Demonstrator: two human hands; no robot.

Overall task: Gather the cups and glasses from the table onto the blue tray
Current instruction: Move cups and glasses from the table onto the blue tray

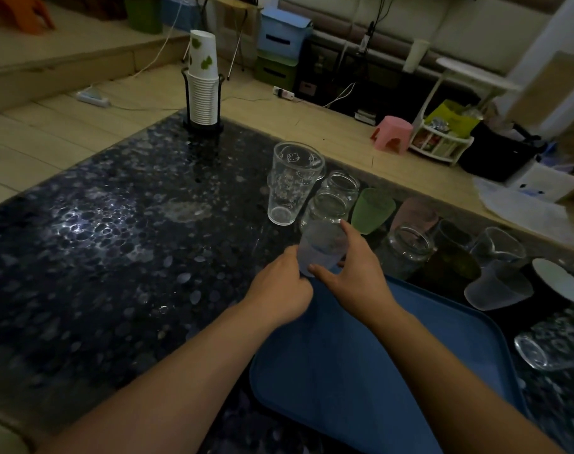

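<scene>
- My right hand (354, 273) grips a small frosted cup (323, 245) near the middle of the frame, thumb across its front and fingers wrapped round the far side.
- My left hand (279, 291) meets the same cup from the left, fingers curled against its lower side, so both hands hold it.
- The cup sits right at the far left corner of the blue tray (361, 355); I cannot tell whether its base rests on the tray or hangs just above it.
- The tray fills the lower right of the frame, lying on a dark speckled table (99, 257).
- Just beyond the cup stand two clear jars (335, 198), one behind the other, with a tall printed glass (290, 181) to their left.
- To the right of the jars come a green cup (371, 209), a pink cup (415, 214) and another clear jar (407, 253).
- Further right, more glasses line the table edge, a frosted cup lying tilted (495, 288) among them and a clear glass on its side (547, 345) at the right edge of the frame.
- In the upper left of centre, a stack of paper cups (202, 83) stands in a black holder.
</scene>
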